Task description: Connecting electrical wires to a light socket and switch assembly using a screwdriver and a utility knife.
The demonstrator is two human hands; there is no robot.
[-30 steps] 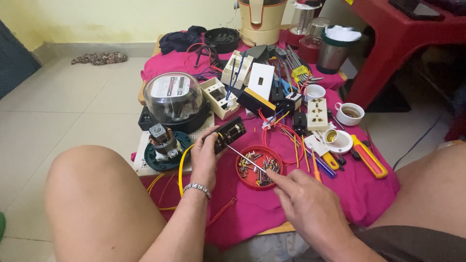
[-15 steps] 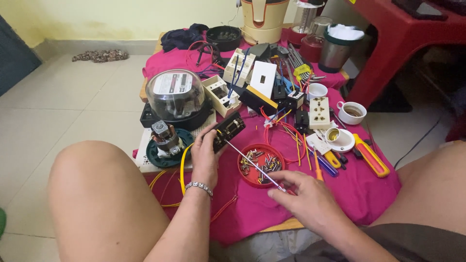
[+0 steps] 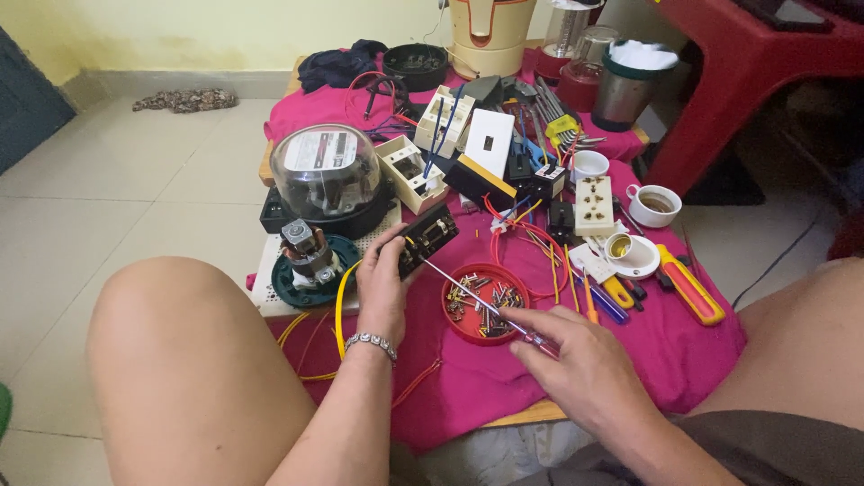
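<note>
On a pale tiled floor beside a yellow wall, a pink cloth (image 3: 504,387) covers a low board crowded with electrical parts, with a red table (image 3: 765,81) behind. A person sits with both bare knees raised; the left hand (image 3: 382,283) is closed around a small black switch block (image 3: 427,238), tilted and held just above the cloth near its left edge, beside one domed electricity meter (image 3: 326,175). The right hand (image 3: 576,360) grips a slim screwdriver (image 3: 472,297), whose tip meets the block's underside. The shaft crosses over one round red dish of screws (image 3: 486,304). Two white cups (image 3: 654,205) stand to the right, near one yellow-and-red-handled tool (image 3: 691,286). One small motor (image 3: 306,252) rests on a green disc just left of the block.
</note>
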